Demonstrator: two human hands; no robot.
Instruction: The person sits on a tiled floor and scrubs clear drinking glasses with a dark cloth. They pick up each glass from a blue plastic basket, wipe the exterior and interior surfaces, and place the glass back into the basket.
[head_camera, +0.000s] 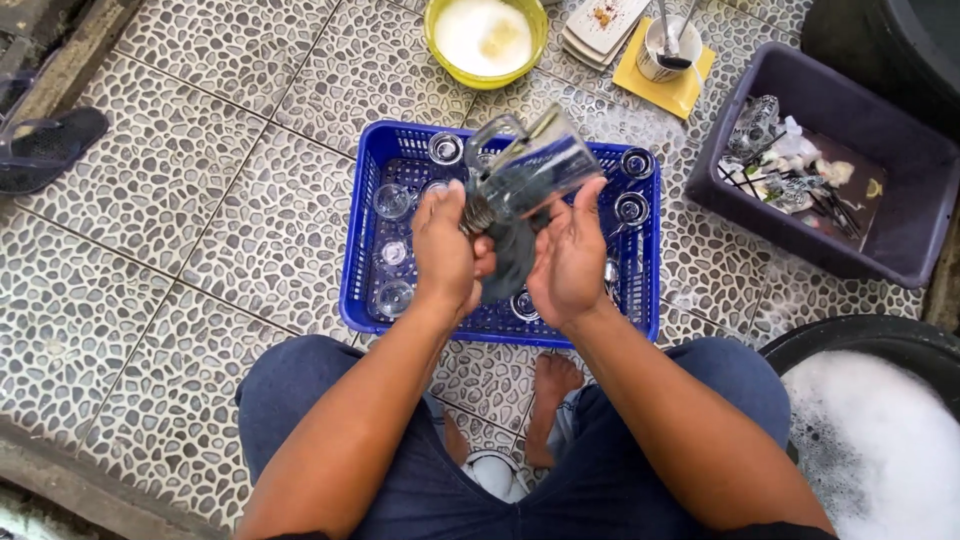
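the person sits low over a blue plastic crate (360, 290) with lattice walls, which stands on a floor of pebble-pattern tiles (200, 200). both hands are above the middle of the crate. the left hand (447, 250) is closed around a dark scrubbing cloth (512, 262), and the right hand (568, 258) is half open, its fingers pressed on the side of a clear glass mug (525, 165) with a handle. the mug is tilted, mouth away from the person, between the two hands. small round glasses (392, 201) stand along the inside edges of the crate. left of the crate the floor is open until a dark sandal (50, 145). on the right the room is narrow: a purple tub (900, 150) with rubbish is near, and a black basin (880, 335) of white foam is beside the right knee. beyond the crate are a yellow bowl (436, 40) of milky water and stacked plates (600, 30).
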